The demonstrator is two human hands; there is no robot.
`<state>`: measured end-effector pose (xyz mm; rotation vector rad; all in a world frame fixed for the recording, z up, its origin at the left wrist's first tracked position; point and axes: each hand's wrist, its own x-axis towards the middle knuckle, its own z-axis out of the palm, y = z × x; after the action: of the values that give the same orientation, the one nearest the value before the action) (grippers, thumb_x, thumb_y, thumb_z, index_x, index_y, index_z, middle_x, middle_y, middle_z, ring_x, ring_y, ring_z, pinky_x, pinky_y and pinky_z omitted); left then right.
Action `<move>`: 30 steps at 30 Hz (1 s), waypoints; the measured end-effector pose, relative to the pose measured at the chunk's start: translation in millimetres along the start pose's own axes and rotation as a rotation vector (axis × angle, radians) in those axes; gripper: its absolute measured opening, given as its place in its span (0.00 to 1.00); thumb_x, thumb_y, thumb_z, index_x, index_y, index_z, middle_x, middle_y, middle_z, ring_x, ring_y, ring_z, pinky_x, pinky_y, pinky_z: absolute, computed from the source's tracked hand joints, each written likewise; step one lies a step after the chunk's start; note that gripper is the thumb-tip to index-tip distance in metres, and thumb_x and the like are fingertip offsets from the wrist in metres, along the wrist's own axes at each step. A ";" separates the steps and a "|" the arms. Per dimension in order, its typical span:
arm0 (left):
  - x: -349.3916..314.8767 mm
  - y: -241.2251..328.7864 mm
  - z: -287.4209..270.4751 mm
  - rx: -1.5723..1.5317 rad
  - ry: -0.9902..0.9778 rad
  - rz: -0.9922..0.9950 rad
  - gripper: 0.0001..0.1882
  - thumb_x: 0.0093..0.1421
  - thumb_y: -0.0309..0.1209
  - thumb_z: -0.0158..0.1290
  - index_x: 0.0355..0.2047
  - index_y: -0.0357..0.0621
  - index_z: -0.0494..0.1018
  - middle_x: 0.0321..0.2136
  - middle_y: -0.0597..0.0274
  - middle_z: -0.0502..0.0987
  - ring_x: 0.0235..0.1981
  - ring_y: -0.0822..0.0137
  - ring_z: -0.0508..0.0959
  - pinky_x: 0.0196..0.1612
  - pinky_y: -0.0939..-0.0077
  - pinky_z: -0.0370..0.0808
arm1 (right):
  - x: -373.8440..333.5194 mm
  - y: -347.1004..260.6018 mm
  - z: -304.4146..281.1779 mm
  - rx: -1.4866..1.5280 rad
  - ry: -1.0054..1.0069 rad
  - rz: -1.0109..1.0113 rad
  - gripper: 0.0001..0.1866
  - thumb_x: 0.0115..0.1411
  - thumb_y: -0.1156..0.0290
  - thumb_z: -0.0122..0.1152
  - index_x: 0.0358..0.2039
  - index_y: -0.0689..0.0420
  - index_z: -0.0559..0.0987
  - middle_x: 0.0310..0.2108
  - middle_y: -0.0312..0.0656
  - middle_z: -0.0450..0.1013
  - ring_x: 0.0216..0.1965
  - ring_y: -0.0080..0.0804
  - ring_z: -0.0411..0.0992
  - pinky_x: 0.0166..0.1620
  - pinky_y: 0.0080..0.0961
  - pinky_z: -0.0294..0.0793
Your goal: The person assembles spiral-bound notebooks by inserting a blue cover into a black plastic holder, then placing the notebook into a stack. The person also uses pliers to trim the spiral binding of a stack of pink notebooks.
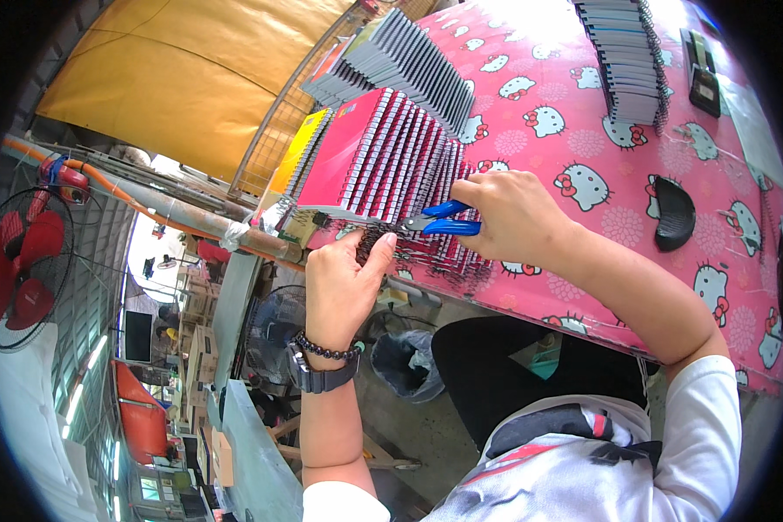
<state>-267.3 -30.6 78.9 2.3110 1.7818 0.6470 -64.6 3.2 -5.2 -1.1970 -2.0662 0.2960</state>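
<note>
My right hand (515, 213) is closed round the blue-handled cutting pliers (451, 228). Their metal jaws point left, to the lower ends of the dark spiral coils (371, 241). Thumb and fingers of my left hand (344, 277) pinch those coils at the near corner of the notebooks; a black watch and a beaded bracelet circle that wrist. Red-covered spiral notebooks (344, 161) stand in a leaning row just beyond both hands. A yellow-covered notebook (297, 157) is at the row's left end. Exactly where the jaws meet the wire is too small to tell.
A pink patterned cloth (583, 139) covers the table. Grey spiral notebooks (418, 65) stand behind the red row, and another stack (622, 61) is at the far right. A black curved object (672, 214) lies right of my forearm. A lined bin (406, 365) stands below the table edge.
</note>
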 end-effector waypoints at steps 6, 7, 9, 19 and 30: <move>-2.0 0.1 5.9 -0.062 0.033 -0.048 0.16 0.61 0.39 0.54 0.30 0.35 0.76 0.17 0.55 0.78 0.18 0.69 0.77 0.24 0.73 0.70 | -2.6 9.6 10.3 -0.006 0.314 -0.181 0.18 0.41 0.64 0.69 0.31 0.59 0.74 0.27 0.44 0.72 0.33 0.44 0.73 0.37 0.41 0.72; -2.6 -1.2 7.4 -0.089 0.045 -0.050 0.16 0.61 0.39 0.54 0.31 0.35 0.76 0.17 0.55 0.78 0.18 0.70 0.77 0.24 0.74 0.70 | -1.2 10.1 10.3 -0.035 0.353 -0.203 0.18 0.42 0.63 0.68 0.30 0.59 0.74 0.26 0.44 0.72 0.33 0.44 0.74 0.36 0.41 0.73; -5.4 -4.5 11.1 -0.145 0.073 -0.050 0.16 0.62 0.40 0.54 0.30 0.38 0.77 0.18 0.62 0.78 0.16 0.79 0.70 0.21 0.82 0.65 | 0.2 9.5 11.6 -0.031 0.317 -0.189 0.17 0.43 0.62 0.68 0.30 0.59 0.75 0.26 0.45 0.73 0.33 0.44 0.75 0.36 0.42 0.73; -8.4 -18.9 18.9 -0.146 0.116 0.070 0.16 0.63 0.41 0.53 0.34 0.38 0.74 0.21 0.67 0.78 0.19 0.79 0.70 0.25 0.81 0.68 | -6.3 16.7 11.0 -0.029 0.259 -0.151 0.18 0.44 0.60 0.68 0.29 0.59 0.75 0.26 0.45 0.73 0.35 0.43 0.75 0.38 0.40 0.74; -9.9 -12.2 20.6 0.051 0.086 0.004 0.18 0.62 0.40 0.52 0.42 0.36 0.73 0.29 0.42 0.77 0.30 0.45 0.77 0.34 0.62 0.72 | -8.3 10.0 1.7 0.015 -0.048 0.028 0.22 0.41 0.63 0.70 0.36 0.58 0.77 0.31 0.44 0.73 0.37 0.42 0.73 0.41 0.39 0.71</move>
<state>-271.3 -33.7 53.5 2.3546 1.8520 0.7198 -56.6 2.0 -15.5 -1.2217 -2.0862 0.3561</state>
